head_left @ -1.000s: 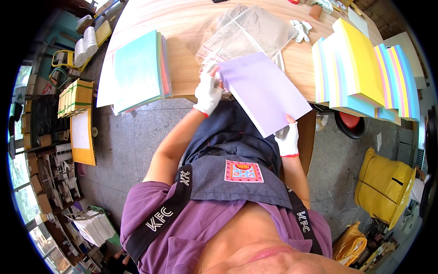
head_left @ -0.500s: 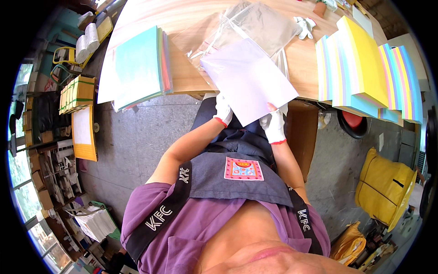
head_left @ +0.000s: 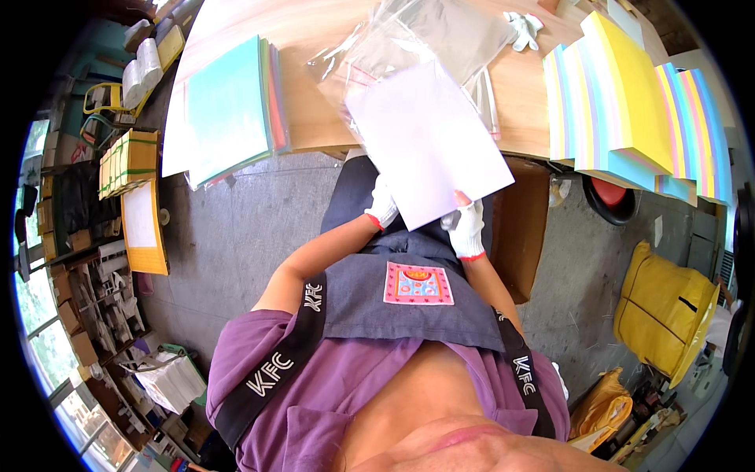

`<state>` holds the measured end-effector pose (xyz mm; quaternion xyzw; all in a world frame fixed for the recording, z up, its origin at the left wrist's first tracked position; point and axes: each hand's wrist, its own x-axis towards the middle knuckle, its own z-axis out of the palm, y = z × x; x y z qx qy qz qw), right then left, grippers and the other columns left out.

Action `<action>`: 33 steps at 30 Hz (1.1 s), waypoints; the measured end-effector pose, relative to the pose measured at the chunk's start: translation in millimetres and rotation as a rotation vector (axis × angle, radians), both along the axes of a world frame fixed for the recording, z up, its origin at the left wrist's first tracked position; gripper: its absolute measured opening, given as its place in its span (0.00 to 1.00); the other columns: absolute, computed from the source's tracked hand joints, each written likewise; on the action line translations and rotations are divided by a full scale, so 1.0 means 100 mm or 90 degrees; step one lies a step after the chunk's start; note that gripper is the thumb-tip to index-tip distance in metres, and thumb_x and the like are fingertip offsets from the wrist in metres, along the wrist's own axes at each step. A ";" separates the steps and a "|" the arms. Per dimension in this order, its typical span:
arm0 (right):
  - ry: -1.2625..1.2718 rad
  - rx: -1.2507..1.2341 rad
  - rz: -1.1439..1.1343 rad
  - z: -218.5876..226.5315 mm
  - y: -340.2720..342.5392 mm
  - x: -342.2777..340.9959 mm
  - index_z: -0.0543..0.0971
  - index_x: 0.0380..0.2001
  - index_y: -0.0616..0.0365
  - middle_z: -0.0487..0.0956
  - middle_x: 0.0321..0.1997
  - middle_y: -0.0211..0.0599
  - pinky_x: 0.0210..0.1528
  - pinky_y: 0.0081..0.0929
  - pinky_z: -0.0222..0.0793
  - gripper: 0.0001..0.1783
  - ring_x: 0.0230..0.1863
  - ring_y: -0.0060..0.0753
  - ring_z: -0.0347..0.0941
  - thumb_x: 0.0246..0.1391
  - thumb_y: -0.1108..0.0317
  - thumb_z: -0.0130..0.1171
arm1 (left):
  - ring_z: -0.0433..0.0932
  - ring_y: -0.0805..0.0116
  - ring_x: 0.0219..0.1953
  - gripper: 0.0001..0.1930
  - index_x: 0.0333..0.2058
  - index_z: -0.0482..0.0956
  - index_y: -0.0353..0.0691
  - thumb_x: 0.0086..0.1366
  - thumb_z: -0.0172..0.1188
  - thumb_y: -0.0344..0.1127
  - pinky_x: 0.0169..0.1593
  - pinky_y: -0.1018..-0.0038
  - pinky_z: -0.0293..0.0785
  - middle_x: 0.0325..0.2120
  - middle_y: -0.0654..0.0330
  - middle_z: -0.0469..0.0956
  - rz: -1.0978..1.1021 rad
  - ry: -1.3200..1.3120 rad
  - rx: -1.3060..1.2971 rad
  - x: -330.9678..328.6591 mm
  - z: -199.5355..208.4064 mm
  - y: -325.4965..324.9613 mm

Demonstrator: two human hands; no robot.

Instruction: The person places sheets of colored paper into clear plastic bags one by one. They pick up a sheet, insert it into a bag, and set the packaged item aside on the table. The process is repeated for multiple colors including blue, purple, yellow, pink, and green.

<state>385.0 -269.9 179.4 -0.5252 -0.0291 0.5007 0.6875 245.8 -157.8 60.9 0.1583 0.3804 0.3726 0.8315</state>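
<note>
A pale lilac stack of paper (head_left: 429, 145) is held at a slant over the table's near edge. My right hand (head_left: 465, 226), in a white glove with bare fingertips showing, grips its near right edge, thumb on top. At the lower left edge my left hand (head_left: 383, 202), also gloved, holds the paper, with its fingers hidden beneath. Clear plastic bags (head_left: 448, 31) lie on the table behind the paper, partly covered by it.
Colored paper in clear sleeves (head_left: 224, 110) lies at the table's (head_left: 311, 110) left. Tall stacks of multicolored paper (head_left: 621, 102) stand at the right edge. A spare white glove (head_left: 523, 31) lies at the back. Below are a cardboard box (head_left: 519, 236) and a black-rimmed red stool (head_left: 609, 200).
The lilac paper has turned slightly more upright and come a little nearer to me. My right hand has shifted slightly left and nearer, still gripping it.
</note>
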 end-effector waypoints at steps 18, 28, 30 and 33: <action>0.355 0.201 -0.126 -0.47 0.92 0.24 0.66 0.55 0.61 0.71 0.53 0.48 0.60 0.49 0.71 0.17 0.53 0.48 0.73 0.64 0.69 0.50 | 0.80 0.69 0.28 0.09 0.43 0.78 0.38 0.68 0.55 0.33 0.34 0.72 0.80 0.34 0.57 0.82 -0.322 0.193 -0.045 -0.03 0.37 0.13; -0.590 0.018 0.500 0.48 0.75 0.24 0.79 0.50 0.50 0.80 0.50 0.35 0.40 0.25 0.77 0.14 0.36 0.30 0.80 0.62 0.62 0.56 | 0.82 0.70 0.31 0.12 0.35 0.79 0.37 0.68 0.58 0.41 0.33 0.76 0.79 0.33 0.57 0.83 -0.248 0.360 0.175 -0.42 0.90 0.39; -1.218 0.095 0.367 0.42 1.08 0.47 0.79 0.52 0.44 0.78 0.55 0.34 0.43 0.27 0.77 0.19 0.42 0.32 0.79 0.55 0.59 0.61 | 0.82 0.71 0.30 0.12 0.35 0.79 0.36 0.69 0.58 0.40 0.33 0.77 0.78 0.33 0.56 0.83 -0.295 0.403 0.191 -0.48 0.80 0.45; -1.300 0.015 0.428 0.14 1.43 0.89 0.77 0.53 0.43 0.74 0.60 0.35 0.50 0.33 0.74 0.26 0.51 0.39 0.74 0.49 0.57 0.65 | 0.82 0.71 0.30 0.12 0.36 0.80 0.35 0.69 0.57 0.39 0.34 0.77 0.79 0.34 0.55 0.83 -0.329 0.377 0.157 -0.54 0.84 0.54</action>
